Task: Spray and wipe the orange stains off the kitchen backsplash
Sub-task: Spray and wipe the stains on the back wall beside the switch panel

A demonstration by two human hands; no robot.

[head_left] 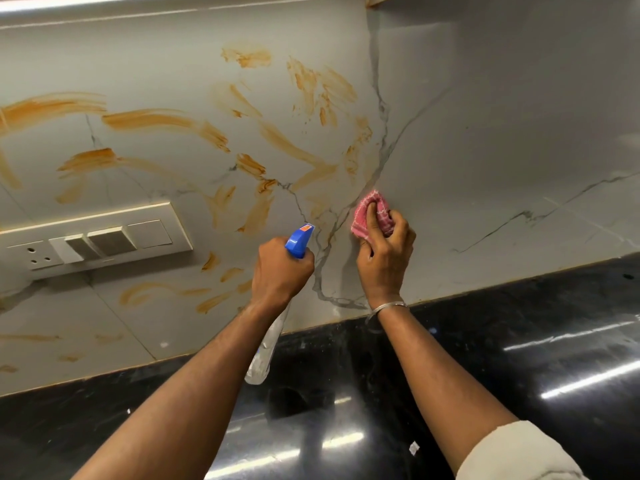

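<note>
left hand (282,268) grips the spray bottle (298,242) just left of the pink cloth (372,216), which the right hand (384,258) pinches against the backsplash (485,133)

The backsplash (485,133) is smooth, shiny stone tile. The black tabletop (519,341) is glossy. The pink cloth (372,213) looks soft and woven. The spray bottle (268,344) is clear plastic.

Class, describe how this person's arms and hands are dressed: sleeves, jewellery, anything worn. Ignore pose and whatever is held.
Both forearms are bare and there are no gloves. The right hand has a thin silver bangle at its wrist, and a cream sleeve covers that arm near the elbow. The left hand and its arm show no jewellery and no sleeve in view.
</note>
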